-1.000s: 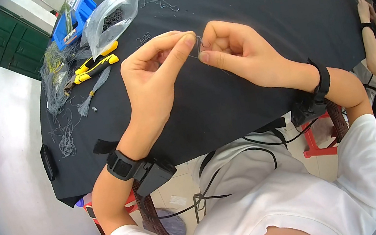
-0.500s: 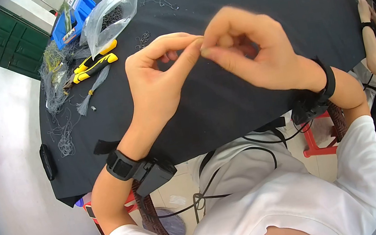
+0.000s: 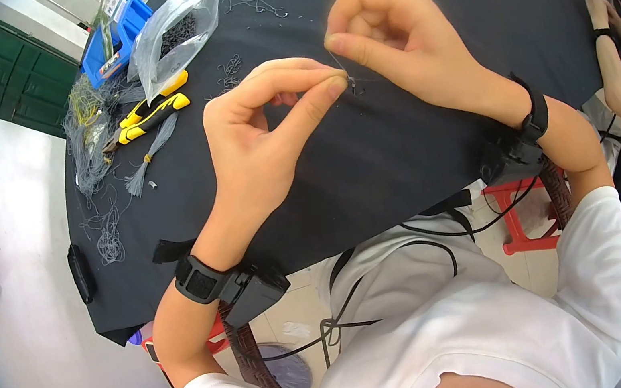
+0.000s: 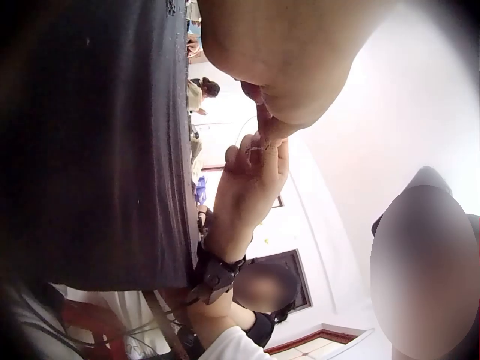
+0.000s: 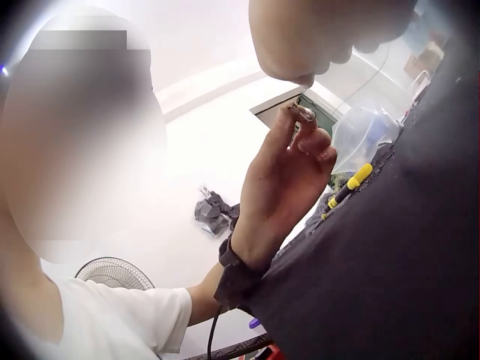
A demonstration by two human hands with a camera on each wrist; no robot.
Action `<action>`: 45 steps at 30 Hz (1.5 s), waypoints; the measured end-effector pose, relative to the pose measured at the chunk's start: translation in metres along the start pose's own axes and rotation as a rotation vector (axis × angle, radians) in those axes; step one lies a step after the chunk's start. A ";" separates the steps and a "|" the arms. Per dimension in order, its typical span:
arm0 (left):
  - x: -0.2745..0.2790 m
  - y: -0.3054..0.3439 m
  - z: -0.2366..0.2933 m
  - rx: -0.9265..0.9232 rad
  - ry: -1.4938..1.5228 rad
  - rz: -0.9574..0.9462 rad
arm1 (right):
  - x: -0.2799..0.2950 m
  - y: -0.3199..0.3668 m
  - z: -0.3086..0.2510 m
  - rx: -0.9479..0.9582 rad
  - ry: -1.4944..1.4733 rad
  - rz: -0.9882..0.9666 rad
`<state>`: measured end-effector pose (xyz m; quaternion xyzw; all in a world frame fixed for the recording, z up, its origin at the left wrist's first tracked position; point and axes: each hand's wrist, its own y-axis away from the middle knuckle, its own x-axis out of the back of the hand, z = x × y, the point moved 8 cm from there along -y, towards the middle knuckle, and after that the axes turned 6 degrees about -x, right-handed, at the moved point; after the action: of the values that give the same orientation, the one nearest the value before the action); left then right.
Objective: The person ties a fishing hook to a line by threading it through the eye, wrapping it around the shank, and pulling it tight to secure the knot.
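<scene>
Over the black cloth, the left hand (image 3: 256, 133) pinches a small dark hook-like piece (image 3: 354, 86) between thumb and index finger; its tip sticks out past the fingertips. Up and to the right of it, the right hand (image 3: 417, 47) pinches a thin line (image 3: 338, 58) that runs down to the left fingertips. In the right wrist view the left hand (image 5: 289, 176) shows a small shiny piece (image 5: 303, 112) at its fingertips. The left wrist view has the right hand (image 4: 251, 180) beyond the near left hand; what it pinches is too small to tell there.
Yellow-black pliers (image 3: 153, 120), a tied grey thread bundle (image 3: 148, 159), a clear bag (image 3: 176, 40) and a blue bin (image 3: 126, 32) lie at the left on the black-covered table (image 3: 373, 176). Loose threads are scattered at the back. Another person's arm (image 3: 613, 65) is at the right.
The right hand has moved up and away from the left fingertips, drawing the line out between them. The left hand has shifted slightly, and the small piece now shows at its fingertips.
</scene>
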<state>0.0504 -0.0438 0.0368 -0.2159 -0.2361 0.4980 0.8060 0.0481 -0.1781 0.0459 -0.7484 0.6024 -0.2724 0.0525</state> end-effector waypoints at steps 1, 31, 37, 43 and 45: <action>0.000 0.000 0.000 -0.010 -0.003 0.001 | -0.003 0.000 0.003 -0.035 -0.024 -0.023; -0.002 0.006 -0.017 0.184 0.084 0.073 | -0.001 0.008 -0.031 0.215 0.173 0.060; -0.010 0.013 -0.022 0.339 0.300 0.031 | 0.006 0.000 -0.015 0.104 0.177 0.013; -0.009 0.013 -0.021 0.306 0.375 0.070 | 0.004 -0.001 -0.003 0.046 0.126 0.000; -0.008 0.013 -0.020 0.284 0.386 0.078 | 0.002 -0.001 0.002 0.009 0.102 -0.020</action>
<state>0.0509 -0.0478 0.0120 -0.2005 0.0034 0.5065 0.8386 0.0502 -0.1799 0.0449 -0.7392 0.5957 -0.3134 0.0225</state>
